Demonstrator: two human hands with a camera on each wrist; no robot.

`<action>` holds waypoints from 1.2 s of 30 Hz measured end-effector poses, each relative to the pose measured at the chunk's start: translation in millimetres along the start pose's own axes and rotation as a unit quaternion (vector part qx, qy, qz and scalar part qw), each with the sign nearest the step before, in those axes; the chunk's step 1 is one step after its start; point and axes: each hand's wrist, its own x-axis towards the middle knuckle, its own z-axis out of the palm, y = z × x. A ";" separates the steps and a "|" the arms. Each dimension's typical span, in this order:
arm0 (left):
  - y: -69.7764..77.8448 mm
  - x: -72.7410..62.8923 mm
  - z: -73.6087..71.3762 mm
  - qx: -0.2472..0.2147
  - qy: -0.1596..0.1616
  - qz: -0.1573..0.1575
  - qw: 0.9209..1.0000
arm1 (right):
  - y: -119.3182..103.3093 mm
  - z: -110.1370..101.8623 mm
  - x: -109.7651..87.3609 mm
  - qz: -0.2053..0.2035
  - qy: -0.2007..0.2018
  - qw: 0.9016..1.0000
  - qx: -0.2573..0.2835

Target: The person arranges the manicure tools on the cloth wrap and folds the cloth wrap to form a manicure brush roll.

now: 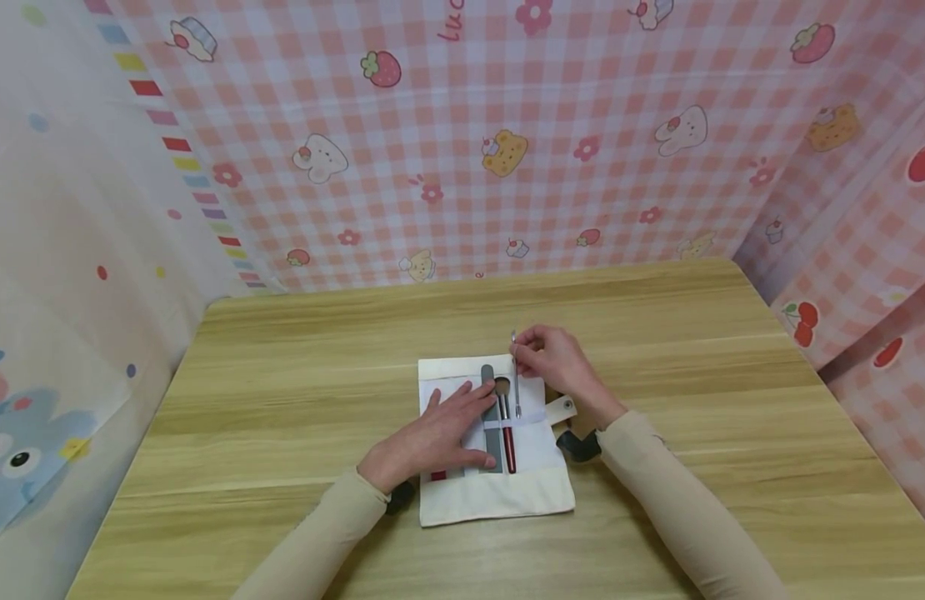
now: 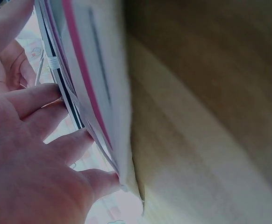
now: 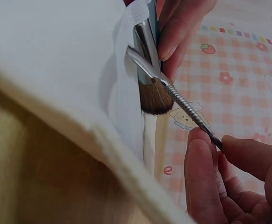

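Observation:
A white cloth tool roll lies unfolded on the table. My left hand rests on it with fingers spread, partly covering a long grey file. Just right of the file, a makeup brush with a red handle lies under a white elastic band. My right hand pinches a slim metal cuticle pusher by its upper end between thumb and fingers. The pusher's lower tip reaches the elastic band, and its shaft crosses in front of the brush bristles in the right wrist view.
A strap with a snap button sticks out from the roll's right side. Something red shows beneath my left wrist. The wooden table ends at a pink checked curtain behind, with more curtains on both sides.

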 end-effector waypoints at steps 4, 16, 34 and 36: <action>-0.4 0.1 0.5 -0.001 0.002 0.002 1.000 | 0.9 1.1 0.6 0.012 -0.001 1.000 -0.004; -1.1 0.3 1.9 0.002 0.000 0.003 1.000 | 2.7 1.3 0.2 0.020 -0.001 1.000 0.003; 0.3 0.1 0.4 0.003 -0.003 -0.004 1.000 | 5.5 4.4 -3.3 0.028 -0.046 0.998 0.011; 0.3 -0.1 0.3 0.004 -0.001 -0.003 1.000 | 5.8 4.5 -3.6 0.026 -0.050 0.998 0.015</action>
